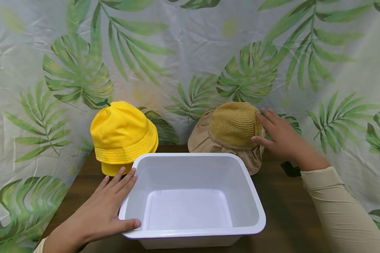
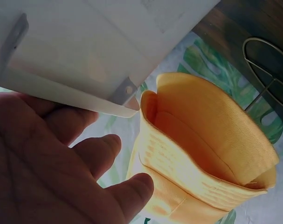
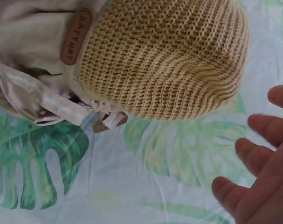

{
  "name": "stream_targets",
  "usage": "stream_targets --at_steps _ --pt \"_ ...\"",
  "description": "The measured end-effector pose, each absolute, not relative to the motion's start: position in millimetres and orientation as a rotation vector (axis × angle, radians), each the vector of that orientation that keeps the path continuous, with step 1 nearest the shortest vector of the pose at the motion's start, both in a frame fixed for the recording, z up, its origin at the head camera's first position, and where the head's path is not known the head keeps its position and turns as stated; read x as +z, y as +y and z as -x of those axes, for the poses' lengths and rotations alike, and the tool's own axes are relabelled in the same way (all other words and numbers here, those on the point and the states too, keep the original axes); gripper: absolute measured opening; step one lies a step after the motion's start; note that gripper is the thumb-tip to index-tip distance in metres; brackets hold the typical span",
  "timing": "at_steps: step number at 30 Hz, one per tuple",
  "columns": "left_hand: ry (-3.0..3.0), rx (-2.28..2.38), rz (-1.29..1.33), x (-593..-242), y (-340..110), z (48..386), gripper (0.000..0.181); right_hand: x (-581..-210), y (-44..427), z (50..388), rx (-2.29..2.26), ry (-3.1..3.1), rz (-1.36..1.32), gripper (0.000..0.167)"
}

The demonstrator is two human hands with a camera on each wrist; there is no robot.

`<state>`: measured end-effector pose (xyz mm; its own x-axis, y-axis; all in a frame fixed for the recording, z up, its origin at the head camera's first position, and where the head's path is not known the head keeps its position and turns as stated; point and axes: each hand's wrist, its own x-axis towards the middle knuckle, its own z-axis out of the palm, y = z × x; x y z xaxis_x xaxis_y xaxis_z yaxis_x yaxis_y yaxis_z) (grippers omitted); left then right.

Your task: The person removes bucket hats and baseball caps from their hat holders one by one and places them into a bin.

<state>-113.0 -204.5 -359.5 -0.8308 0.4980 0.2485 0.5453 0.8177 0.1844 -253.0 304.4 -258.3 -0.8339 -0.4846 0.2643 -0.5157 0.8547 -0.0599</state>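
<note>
A white plastic basin (image 1: 190, 232) stands at the front of the dark table. My left hand (image 1: 106, 207) lies against its left rim, fingers spread and thumb over the near corner; in the left wrist view the left hand (image 2: 52, 163) shows beside the basin's outer wall (image 2: 85, 42). Behind the basin on the left is a yellow bucket hat (image 1: 123, 126) with a green sprout on top. My right hand (image 1: 280, 137) reaches beside a tan knitted hat (image 1: 235, 123) with a beige fabric brim. The right wrist view shows the fingers (image 3: 255, 156) straight and apart from the knitted hat (image 3: 164, 60).
A wire stand (image 2: 260, 65) shows beside the yellow hat in the left wrist view. A small black object (image 1: 290, 169) lies near my right wrist. Behind the dark wooden table (image 1: 288, 207) hangs a leaf-patterned cloth (image 1: 190, 45).
</note>
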Motion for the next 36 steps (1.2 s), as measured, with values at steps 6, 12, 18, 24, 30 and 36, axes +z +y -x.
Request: stream_targets --at_steps 6,12,18,24,30,36 --pt "-2.841 -0.388 0.810 -357.3 -203.0 113.0 0.109 -245.2 296.2 274.9 0.346 -2.834 -0.791 0.084" --pt "-2.871 -0.427 0.788 -356.5 -201.7 113.7 0.112 -243.3 296.2 295.4 0.530 -2.833 -0.737 0.083" --pt "-2.876 -0.450 0.777 -358.9 -202.4 114.5 0.113 -245.6 297.3 312.7 0.638 -2.823 -0.683 0.082" --pt "-2.864 -0.472 0.784 -361.7 -202.8 114.2 0.112 -253.2 304.2 327.9 0.748 -2.824 -0.699 0.081" --pt "-2.885 -0.470 0.774 -360.6 -202.6 115.1 0.111 -262.0 308.7 337.0 0.936 -2.833 -0.711 0.078" --pt "-2.881 -0.484 0.767 -360.6 -202.8 113.7 0.110 -265.4 304.9 343.1 1.084 -2.860 -0.665 0.081"
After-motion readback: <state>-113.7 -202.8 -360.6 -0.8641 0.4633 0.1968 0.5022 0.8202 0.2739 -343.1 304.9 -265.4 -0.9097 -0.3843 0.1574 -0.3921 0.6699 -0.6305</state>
